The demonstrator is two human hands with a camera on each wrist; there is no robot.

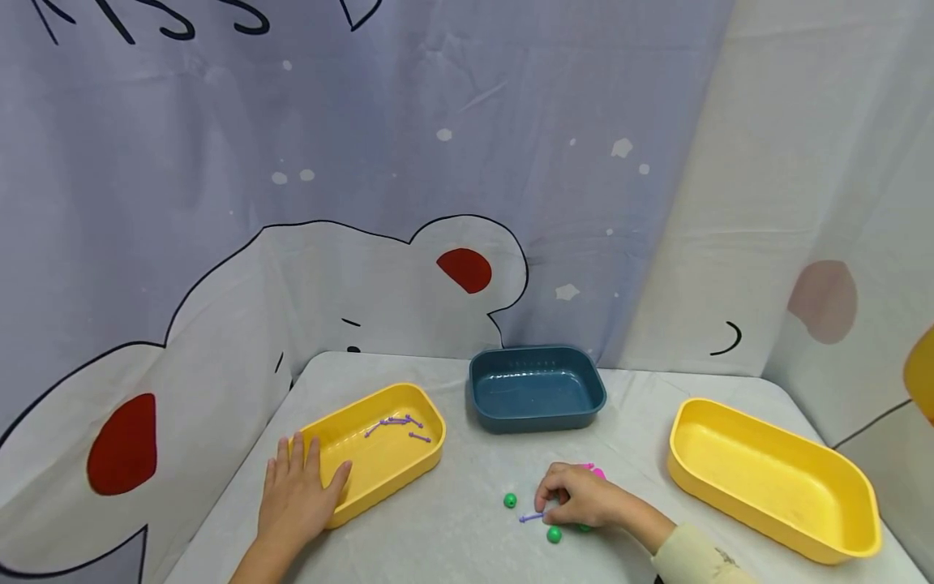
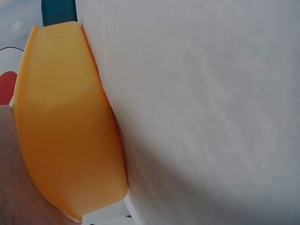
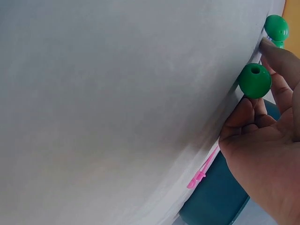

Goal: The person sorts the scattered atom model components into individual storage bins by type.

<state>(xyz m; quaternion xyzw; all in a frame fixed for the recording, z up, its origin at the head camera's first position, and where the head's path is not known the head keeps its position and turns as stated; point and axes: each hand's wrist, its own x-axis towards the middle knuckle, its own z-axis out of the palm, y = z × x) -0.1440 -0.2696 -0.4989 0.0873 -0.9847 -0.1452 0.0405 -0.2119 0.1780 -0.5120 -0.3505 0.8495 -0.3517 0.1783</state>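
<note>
My left hand (image 1: 295,495) lies over the near left end of a yellow tray (image 1: 387,478), its fingers straight and spread, the thumb inside the rim. Several small purple sticks (image 1: 395,420) with knobbed ends lie in that tray. On the white table, my right hand (image 1: 580,496) pinches the end of another purple stick (image 1: 529,517) between thumb and index finger. Green beads lie close about it: one to its left (image 1: 510,500), one in front (image 1: 554,534), and one partly under the hand. Pink pieces (image 1: 598,473) show behind the hand, partly hidden.
A dark teal tray (image 1: 536,423) stands at the back middle of the table. Another yellow tray (image 1: 773,487) is at the right. A printed cloth (image 1: 569,195) hangs behind the table, and a yellow object (image 1: 923,373) shows at the right edge.
</note>
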